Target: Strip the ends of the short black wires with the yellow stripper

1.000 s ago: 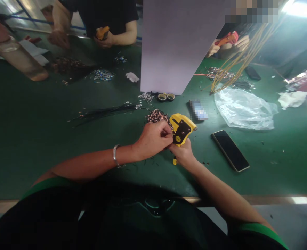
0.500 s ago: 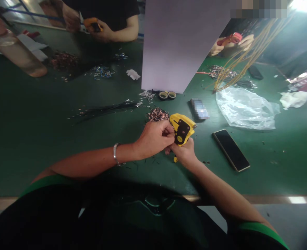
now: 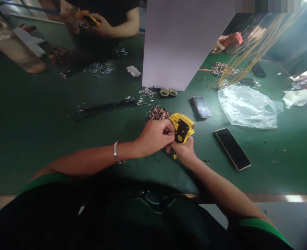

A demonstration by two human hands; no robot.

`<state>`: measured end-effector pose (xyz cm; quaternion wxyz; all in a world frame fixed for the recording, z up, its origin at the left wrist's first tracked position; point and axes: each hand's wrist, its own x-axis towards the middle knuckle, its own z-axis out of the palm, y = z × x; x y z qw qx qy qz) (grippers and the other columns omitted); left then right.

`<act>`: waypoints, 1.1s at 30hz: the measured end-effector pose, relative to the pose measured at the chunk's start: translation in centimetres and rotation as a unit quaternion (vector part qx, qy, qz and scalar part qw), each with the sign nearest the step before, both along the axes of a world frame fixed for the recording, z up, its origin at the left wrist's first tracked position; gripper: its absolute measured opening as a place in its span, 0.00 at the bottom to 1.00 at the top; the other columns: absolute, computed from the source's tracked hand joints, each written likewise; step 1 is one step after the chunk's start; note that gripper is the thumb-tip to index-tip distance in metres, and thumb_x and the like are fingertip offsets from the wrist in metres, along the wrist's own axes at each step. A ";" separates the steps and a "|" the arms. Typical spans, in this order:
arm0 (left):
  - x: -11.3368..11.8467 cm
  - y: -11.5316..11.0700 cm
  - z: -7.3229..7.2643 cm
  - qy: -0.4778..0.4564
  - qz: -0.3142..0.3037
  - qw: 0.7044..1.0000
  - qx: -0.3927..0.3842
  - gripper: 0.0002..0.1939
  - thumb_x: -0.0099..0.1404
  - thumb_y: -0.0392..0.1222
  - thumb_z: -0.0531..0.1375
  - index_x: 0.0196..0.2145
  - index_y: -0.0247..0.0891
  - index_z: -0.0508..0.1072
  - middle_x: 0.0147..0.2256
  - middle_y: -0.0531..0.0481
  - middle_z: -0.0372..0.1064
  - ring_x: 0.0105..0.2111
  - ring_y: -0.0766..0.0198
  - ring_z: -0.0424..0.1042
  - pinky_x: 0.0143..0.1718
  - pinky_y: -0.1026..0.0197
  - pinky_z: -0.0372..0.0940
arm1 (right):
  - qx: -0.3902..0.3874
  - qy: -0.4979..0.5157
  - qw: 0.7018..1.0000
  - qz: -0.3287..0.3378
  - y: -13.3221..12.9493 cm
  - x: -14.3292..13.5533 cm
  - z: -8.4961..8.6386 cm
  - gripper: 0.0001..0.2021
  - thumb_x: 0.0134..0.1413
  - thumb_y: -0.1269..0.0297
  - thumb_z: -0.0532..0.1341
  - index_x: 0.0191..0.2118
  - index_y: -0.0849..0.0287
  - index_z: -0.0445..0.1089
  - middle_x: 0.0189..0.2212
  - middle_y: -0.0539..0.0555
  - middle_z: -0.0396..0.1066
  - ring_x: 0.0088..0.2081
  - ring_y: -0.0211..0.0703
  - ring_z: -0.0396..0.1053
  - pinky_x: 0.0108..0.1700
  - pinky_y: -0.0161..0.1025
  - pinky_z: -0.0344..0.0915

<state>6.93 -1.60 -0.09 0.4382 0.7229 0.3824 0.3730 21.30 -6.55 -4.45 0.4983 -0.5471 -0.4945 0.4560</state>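
Note:
My right hand (image 3: 185,150) is wrapped round the handles of a yellow and black wire stripper (image 3: 183,128), its head pointing up and away from me. Close against the tool's left side, my left hand (image 3: 157,137) is closed in a pinch. A thin dark wire (image 3: 171,131) shows between those fingertips and the stripper's jaws; most of it is hidden by the hand. Just beyond my left hand lies a pile of short wires with bare copper ends (image 3: 158,113). Small dark scraps (image 3: 153,159) are scattered on the green table under my wrists.
Long black wires (image 3: 106,107) lie to the left, near a heap of small metal terminals (image 3: 147,92) and two tape rolls (image 3: 168,92). A phone (image 3: 232,148) and a plastic bag (image 3: 249,106) are at right. A white panel (image 3: 174,45) stands ahead; co-workers' hands (image 3: 101,25) hold tools beyond.
My hands and the wire stripper hold nearly the same pose, with the view shifted slightly. Across the table, a co-worker's hand has come closer to their yellow tool.

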 end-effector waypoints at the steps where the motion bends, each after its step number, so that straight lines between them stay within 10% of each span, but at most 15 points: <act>1: 0.0 0.0 -0.1 -0.004 0.000 1.000 -0.002 0.05 0.52 0.30 0.59 0.26 0.37 0.72 0.25 0.53 0.75 0.26 0.67 0.72 0.28 0.64 0.66 | -0.003 0.005 1.000 -0.003 0.0 0.0 -0.1 0.12 0.44 0.65 0.66 0.16 0.56 0.67 0.11 0.48 0.67 0.14 0.37 0.64 0.19 0.36 0.64; 21: -1.4 3.2 1.0 -0.044 -0.004 0.989 -0.141 0.02 0.57 0.36 0.62 0.27 0.38 0.74 0.22 0.53 0.71 0.17 0.70 0.68 0.21 0.62 0.64 | -0.082 0.135 0.987 0.026 1.3 0.8 0.7 0.07 0.43 0.64 0.67 0.25 0.58 0.69 0.14 0.46 0.69 0.16 0.41 0.67 0.21 0.39 0.67; 33: -1.7 17.8 -1.1 0.063 0.132 0.984 -0.097 0.06 0.54 0.27 0.58 0.31 0.31 0.71 0.21 0.53 0.65 0.21 0.69 0.67 0.27 0.60 0.68 | -0.109 0.082 0.989 0.058 0.7 0.6 1.6 0.09 0.39 0.62 0.66 0.29 0.58 0.69 0.17 0.47 0.69 0.21 0.40 0.67 0.29 0.39 0.63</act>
